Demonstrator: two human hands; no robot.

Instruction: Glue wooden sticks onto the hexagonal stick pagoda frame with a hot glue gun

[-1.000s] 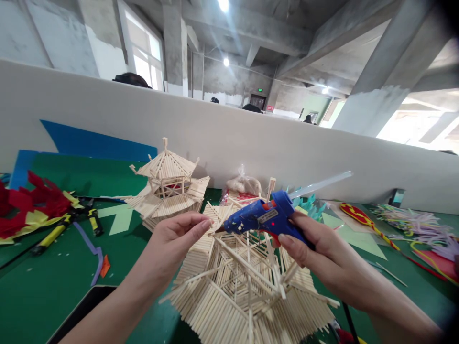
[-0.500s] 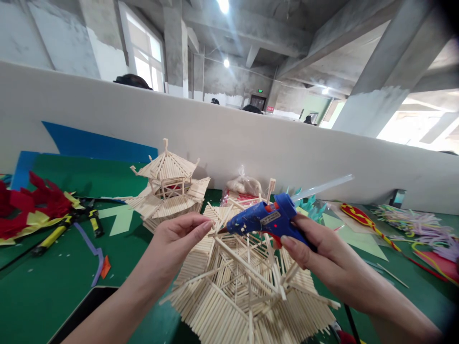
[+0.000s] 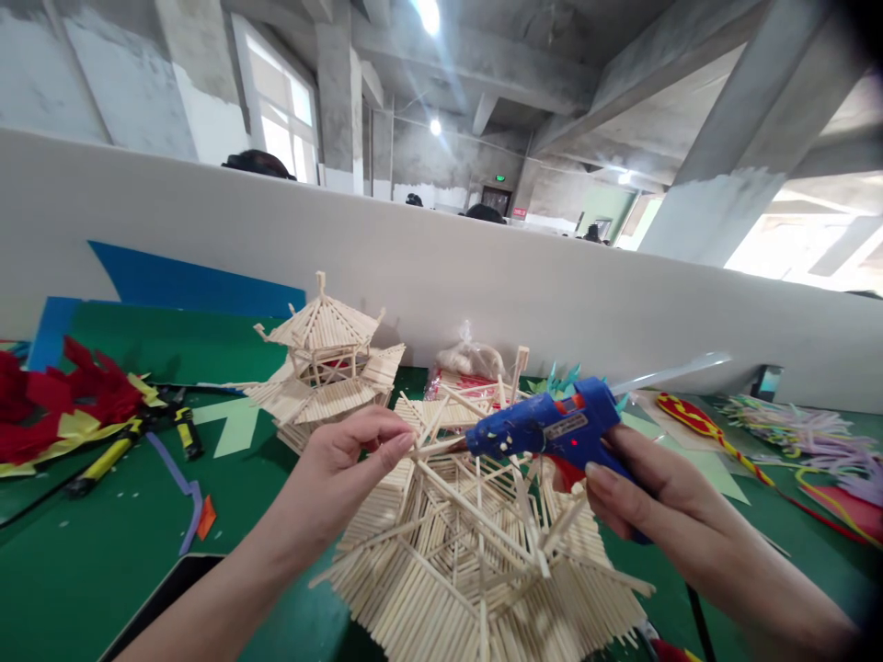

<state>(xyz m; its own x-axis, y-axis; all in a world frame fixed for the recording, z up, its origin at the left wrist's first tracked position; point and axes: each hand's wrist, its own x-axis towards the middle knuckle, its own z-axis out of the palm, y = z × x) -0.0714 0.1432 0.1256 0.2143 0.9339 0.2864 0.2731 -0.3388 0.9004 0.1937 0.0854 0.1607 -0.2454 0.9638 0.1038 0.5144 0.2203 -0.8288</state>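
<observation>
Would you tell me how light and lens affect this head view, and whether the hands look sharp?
Head view: the ceiling lamp flares in streaks; the right window is blown out; the partition bows from lens distortion; the right corners darken; the left hand pinching a stick and the right hand holding the glue gun are sharp.

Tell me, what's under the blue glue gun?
A stick model on the green table. The right hand covers the gun's handle; whatever lies beneath the model is hidden.
</observation>
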